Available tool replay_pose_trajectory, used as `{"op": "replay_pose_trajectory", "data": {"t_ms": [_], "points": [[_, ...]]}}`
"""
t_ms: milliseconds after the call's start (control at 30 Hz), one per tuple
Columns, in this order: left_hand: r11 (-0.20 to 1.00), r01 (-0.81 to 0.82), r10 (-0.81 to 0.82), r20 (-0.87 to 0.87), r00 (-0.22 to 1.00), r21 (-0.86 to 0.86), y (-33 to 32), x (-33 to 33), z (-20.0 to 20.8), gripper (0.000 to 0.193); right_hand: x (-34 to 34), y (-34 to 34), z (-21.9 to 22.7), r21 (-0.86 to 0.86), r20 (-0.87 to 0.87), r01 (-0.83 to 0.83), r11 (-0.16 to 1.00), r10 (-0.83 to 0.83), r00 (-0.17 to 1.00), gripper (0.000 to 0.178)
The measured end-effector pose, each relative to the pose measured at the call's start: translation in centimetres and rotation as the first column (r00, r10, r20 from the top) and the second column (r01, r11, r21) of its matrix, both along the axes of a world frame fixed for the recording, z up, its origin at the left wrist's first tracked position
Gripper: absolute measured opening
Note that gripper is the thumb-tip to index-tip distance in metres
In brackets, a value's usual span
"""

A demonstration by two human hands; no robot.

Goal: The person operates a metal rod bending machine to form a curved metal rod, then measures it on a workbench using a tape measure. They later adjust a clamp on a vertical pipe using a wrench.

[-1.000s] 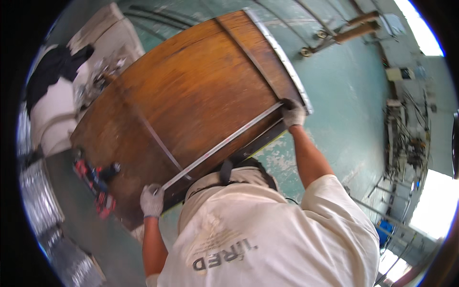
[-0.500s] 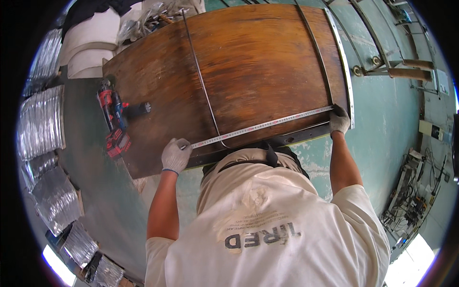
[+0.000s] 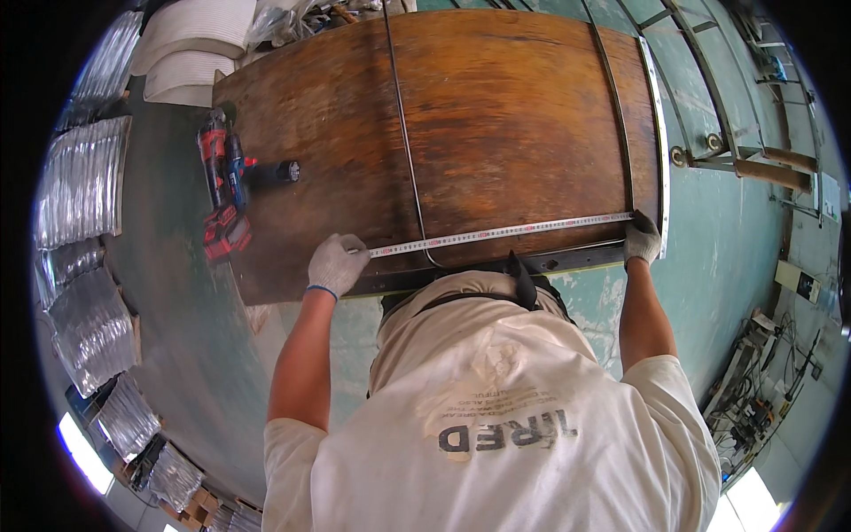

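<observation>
While a steel tape (image 3: 496, 233) ran straight along the near side of a wooden counter (image 3: 514, 106), my left hand (image 3: 338, 264) kept its grip clamped on one end and my right hand (image 3: 643, 238) closed on the other, fingers hiding the tip, beside the foot of a dark metal rod (image 3: 612, 106). Had either grip slackened, the thin blade could have slid, twisted or sprung back; uneven hands could have skewed its line. A slimmer rod (image 3: 401, 106) passed beneath the tape to a hooked end, and a knock there could have bowed the blade. Red, black and blue cordless tools (image 3: 213, 160) lay near the left edge, where a stray elbow might have tipped them off. Orange-brown grain streaked the scuffed wood, darkening toward the tools; a pale, dotted strip (image 3: 656, 142) capped the right edge. My gloves were coarse, greyish knit, and worn green paint showed on the floor (image 3: 700, 275).
</observation>
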State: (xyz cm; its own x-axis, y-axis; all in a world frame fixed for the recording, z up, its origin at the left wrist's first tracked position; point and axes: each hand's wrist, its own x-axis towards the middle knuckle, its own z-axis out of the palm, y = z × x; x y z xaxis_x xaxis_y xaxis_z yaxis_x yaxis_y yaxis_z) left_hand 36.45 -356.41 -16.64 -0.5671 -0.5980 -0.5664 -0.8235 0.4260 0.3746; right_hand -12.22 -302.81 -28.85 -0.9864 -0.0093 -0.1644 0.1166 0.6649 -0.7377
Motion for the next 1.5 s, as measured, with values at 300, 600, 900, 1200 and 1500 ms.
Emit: {"op": "replay_pose_trajectory", "data": {"t_ms": [300, 600, 900, 1200, 1500], "points": [[1.000, -0.007, 0.006, -0.044, 0.999, -0.021, 0.3, -0.1, -0.1, 0.026, -0.4, 0.1, 0.6, 0.052, 0.027, -0.013, 0.999, 0.011, 1.000, 0.042], [0.998, 0.004, -0.006, -0.042, 0.999, -0.056, 1.3, 0.0, -0.6, 0.023, -1.0, 0.7, -0.5, 0.062, 0.042, -0.015, 0.998, 0.013, 0.999, 0.044], [1.000, 0.000, 0.000, -0.017, 1.000, -0.014, 0.8, -0.1, -0.6, 0.025, -1.4, 0.7, -0.4, 0.082, 0.054, -0.017, 0.996, 0.013, 0.998, 0.043], [0.992, -0.076, 0.082, -0.058, 0.995, 0.097, 0.2, 0.3, -0.7, 0.026, -0.6, -0.1, 0.4, 0.255, -0.021, -0.034, 0.966, 0.041, 0.999, 0.037], [0.996, -0.084, 0.088, -0.110, 0.990, 0.039, 0.7, -0.4, 0.5, 0.029, 1.7, -3.7, 2.1, 0.369, -0.103, 0.058, 0.928, -0.021, 0.994, 0.052]]}}
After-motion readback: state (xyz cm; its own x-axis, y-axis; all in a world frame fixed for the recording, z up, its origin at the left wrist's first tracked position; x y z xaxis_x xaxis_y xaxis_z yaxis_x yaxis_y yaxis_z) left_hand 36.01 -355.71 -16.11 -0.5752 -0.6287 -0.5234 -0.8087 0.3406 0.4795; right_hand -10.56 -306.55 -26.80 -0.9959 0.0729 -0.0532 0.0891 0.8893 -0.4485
